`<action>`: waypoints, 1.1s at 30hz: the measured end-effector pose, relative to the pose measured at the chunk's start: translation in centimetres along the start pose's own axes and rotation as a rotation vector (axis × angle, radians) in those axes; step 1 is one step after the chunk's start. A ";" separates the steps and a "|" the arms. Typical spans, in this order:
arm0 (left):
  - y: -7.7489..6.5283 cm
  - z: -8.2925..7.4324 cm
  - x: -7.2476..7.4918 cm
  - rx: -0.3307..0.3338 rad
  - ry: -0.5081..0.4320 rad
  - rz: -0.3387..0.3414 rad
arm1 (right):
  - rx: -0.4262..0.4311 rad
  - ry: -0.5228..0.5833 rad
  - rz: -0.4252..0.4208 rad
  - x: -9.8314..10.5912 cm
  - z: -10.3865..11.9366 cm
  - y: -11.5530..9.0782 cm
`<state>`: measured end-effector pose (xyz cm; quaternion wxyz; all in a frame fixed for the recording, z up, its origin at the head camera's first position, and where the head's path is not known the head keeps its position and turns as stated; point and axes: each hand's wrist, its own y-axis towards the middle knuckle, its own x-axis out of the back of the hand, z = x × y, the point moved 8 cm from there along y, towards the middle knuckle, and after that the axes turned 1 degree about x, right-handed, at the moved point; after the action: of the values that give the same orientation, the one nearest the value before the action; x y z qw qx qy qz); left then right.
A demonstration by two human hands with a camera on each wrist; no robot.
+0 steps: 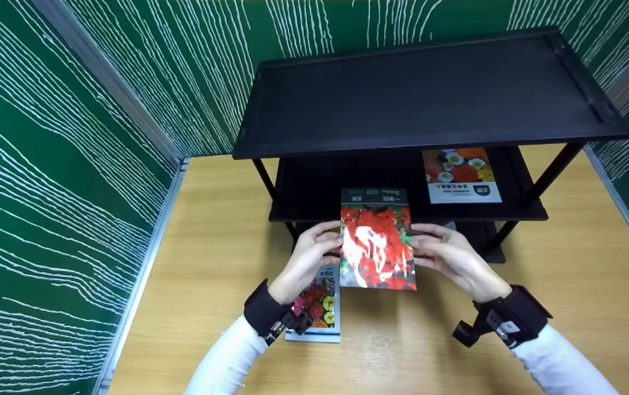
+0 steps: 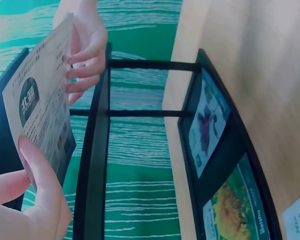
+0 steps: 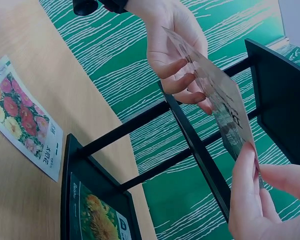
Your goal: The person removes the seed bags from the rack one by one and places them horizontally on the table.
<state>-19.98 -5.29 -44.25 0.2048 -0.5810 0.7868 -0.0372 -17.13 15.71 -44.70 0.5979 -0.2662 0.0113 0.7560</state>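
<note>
The left hand pinched the left edge of a red-flower packet between thumb and bent fingers, and the right hand gripped the opposite edge in the same way, both opened no wider than the packet's thickness. The packet was in the air between the two hands, its glossy picture side facing up and its printed back showing in both wrist views. Just beyond the hands stood a black rack with three tiers. On its middle tier, beyond the right hand, lay a packet of orange and white flowers. Lower than the hands, on the bottom tier, lay a yellow-flower packet and a purple-flower packet. A mixed-flower packet lay on the wooden table below the left hand, partly hidden by that wrist.
</note>
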 end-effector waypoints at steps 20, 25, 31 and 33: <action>-2.0 2.5 0.1 0.029 -0.016 0.098 | -0.016 -0.034 0.008 -0.2 -2.5 -2.3; -2.6 3.1 0.3 0.031 -0.014 0.119 | -0.014 -0.041 0.046 -0.1 -3.2 -2.5; -3.1 3.7 0.6 0.030 -0.033 0.117 | -0.012 -0.077 0.038 -0.2 -3.9 -2.7; -3.2 4.0 0.7 0.036 -0.042 0.117 | -0.016 -0.092 0.024 -0.2 -4.2 -2.7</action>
<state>-15.79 -6.29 -47.15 0.2333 -0.5309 0.8143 -0.0271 -13.04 14.91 -47.42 0.5863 -0.2359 -0.0190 0.7747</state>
